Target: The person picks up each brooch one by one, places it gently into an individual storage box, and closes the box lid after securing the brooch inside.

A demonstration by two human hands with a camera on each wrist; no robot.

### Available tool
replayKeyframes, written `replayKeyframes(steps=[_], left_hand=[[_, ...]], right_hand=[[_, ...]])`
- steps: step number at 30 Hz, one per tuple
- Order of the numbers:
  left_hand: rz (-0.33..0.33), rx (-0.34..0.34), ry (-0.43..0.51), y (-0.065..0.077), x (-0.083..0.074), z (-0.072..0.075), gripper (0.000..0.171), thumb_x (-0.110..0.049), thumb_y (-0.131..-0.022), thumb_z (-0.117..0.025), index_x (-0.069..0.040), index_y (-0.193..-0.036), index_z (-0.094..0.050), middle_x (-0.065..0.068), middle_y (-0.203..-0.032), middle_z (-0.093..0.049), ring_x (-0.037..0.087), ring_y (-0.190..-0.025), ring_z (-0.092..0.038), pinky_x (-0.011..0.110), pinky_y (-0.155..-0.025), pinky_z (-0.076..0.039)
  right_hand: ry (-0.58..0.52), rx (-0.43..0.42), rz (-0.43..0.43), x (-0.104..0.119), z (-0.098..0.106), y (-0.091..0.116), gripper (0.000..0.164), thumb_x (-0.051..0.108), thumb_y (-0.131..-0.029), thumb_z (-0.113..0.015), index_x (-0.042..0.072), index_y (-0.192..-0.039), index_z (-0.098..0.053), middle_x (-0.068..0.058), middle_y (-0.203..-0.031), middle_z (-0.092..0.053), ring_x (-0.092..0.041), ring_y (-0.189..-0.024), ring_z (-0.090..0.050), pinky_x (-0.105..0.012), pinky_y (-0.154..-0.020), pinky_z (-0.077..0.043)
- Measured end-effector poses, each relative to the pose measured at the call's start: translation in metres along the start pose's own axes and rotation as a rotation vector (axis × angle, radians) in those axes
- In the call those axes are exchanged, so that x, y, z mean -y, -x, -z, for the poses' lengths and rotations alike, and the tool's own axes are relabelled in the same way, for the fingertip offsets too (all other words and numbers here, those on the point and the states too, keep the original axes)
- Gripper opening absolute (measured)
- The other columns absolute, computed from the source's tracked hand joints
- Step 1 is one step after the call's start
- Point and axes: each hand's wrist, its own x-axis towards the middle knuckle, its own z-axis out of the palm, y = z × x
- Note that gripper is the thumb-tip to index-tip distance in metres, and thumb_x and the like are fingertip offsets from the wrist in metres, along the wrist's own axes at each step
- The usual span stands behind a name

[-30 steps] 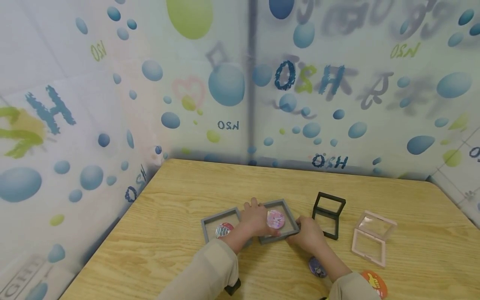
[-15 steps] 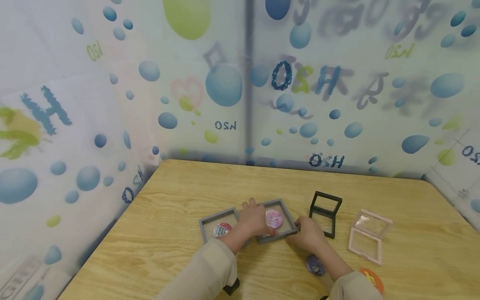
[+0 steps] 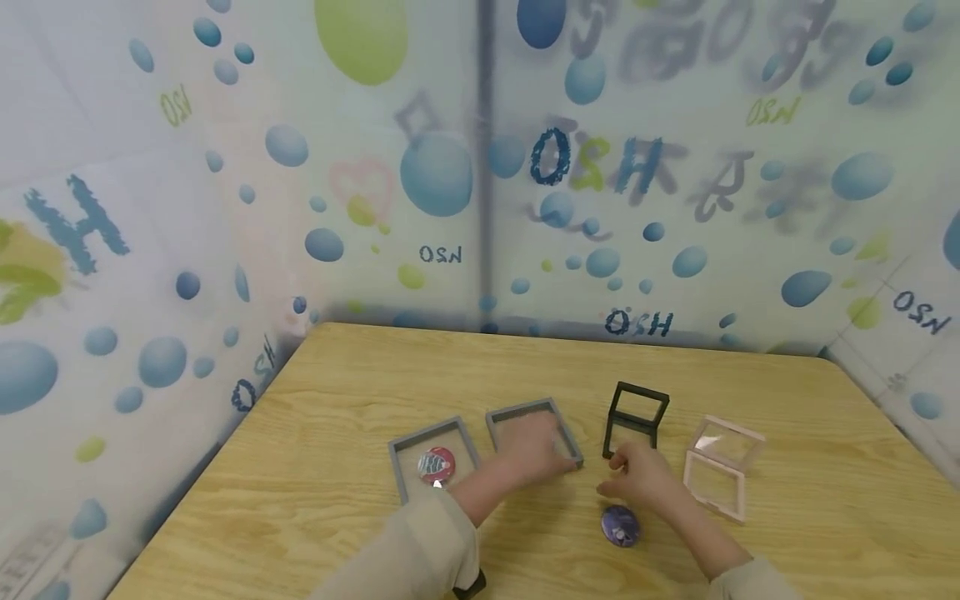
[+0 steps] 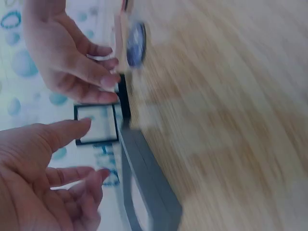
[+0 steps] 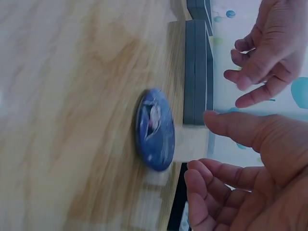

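My left hand (image 3: 531, 450) hovers over the right-hand grey frame (image 3: 570, 446), hiding most of its inside; in the left wrist view its fingers (image 4: 72, 175) are loosely bent and hold nothing. My right hand (image 3: 648, 482) is in the air just behind a round purple badge (image 3: 621, 526), its thumb and fingers apart with nothing between them. The right wrist view shows the badge (image 5: 156, 130) lying flat on the table, apart from the fingers. Left of my left hand, a second grey frame (image 3: 397, 471) lies with a red and white badge (image 3: 437, 466) in it.
A black hinged frame (image 3: 615, 417) stands unfolded behind my right hand. Right of it is a pink hinged frame (image 3: 738, 510), also unfolded. Part of a black object (image 3: 471, 586) shows beside my left sleeve. A patterned curtain (image 3: 360, 283) borders the wooden table (image 3: 375, 375).
Both hands have let go of the right-hand grey frame. My left hand has lifted slightly and shifted right over it; my right hand has moved right, toward the purple badge. The head view has turned slightly.
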Motion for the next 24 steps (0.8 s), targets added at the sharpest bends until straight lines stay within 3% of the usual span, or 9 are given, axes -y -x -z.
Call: replayKeyframes(steps=[2, 6, 13, 24], left_hand=[[-0.054, 0.029, 0.055, 0.003, -0.009, -0.002, 0.042, -0.037, -0.071, -0.073, -0.008, -0.1, -0.063, 0.0, -0.089, -0.065, 0.014, -0.075, -0.06, 0.024, -0.06, -0.047], [-0.09, 0.088, 0.109, 0.007, -0.023, -0.008, 0.044, -0.036, -0.069, -0.075, -0.008, -0.101, -0.063, 0.0, -0.092, -0.065, 0.013, -0.075, -0.06, 0.02, -0.059, -0.046], [-0.01, 0.137, 0.115, 0.009, -0.031, -0.029, 0.036, -0.035, -0.066, -0.077, -0.011, -0.086, -0.062, -0.004, -0.076, -0.059, 0.01, -0.064, -0.052, 0.021, -0.053, -0.041], [-0.024, 0.19, 0.108, 0.013, -0.038, -0.043, 0.028, -0.035, -0.067, -0.076, -0.013, -0.072, -0.059, -0.007, -0.062, -0.05, 0.008, -0.055, -0.045, 0.021, -0.048, -0.037]], right_hand=[[0.003, 0.014, -0.013, -0.004, 0.003, 0.004, 0.038, 0.016, -0.066, -0.077, -0.008, -0.091, -0.059, -0.01, -0.083, -0.06, -0.02, -0.072, -0.056, -0.034, -0.06, -0.048], [0.02, 0.027, -0.035, -0.012, 0.006, 0.012, 0.039, 0.019, -0.065, -0.079, -0.006, -0.088, -0.061, -0.008, -0.081, -0.061, -0.02, -0.072, -0.057, -0.035, -0.061, -0.048], [0.002, 0.028, -0.081, -0.019, 0.004, 0.026, 0.034, 0.016, -0.061, -0.081, 0.0, -0.083, -0.062, -0.003, -0.071, -0.058, -0.015, -0.063, -0.054, -0.031, -0.056, -0.045], [-0.026, 0.024, -0.082, -0.021, -0.005, 0.037, 0.021, 0.005, -0.059, -0.078, 0.002, -0.067, -0.059, -0.003, -0.063, -0.054, -0.016, -0.058, -0.05, -0.028, -0.051, -0.043]])
